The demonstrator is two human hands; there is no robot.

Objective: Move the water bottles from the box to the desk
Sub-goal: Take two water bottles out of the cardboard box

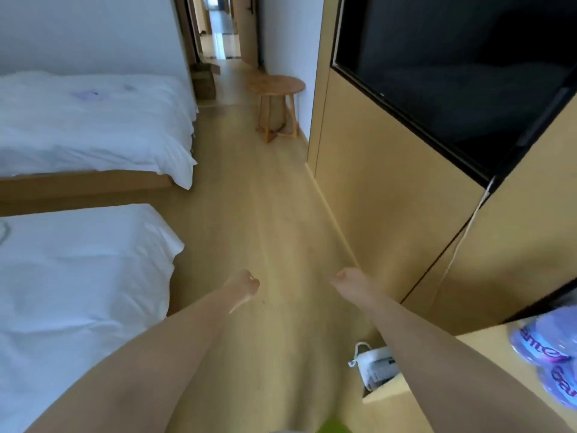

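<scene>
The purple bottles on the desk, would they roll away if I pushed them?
Probably. The purple bottles seem to lie on their sides near the desk edge, so a push could roll them off. Their wrap looks smooth, likely slippery. Whether they're full is unclear.

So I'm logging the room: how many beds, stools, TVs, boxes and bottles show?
Beds: 2
Stool: 1
TV: 1
Box: 1
Bottles: 2, blurred, on the desk
Total: 7
</scene>
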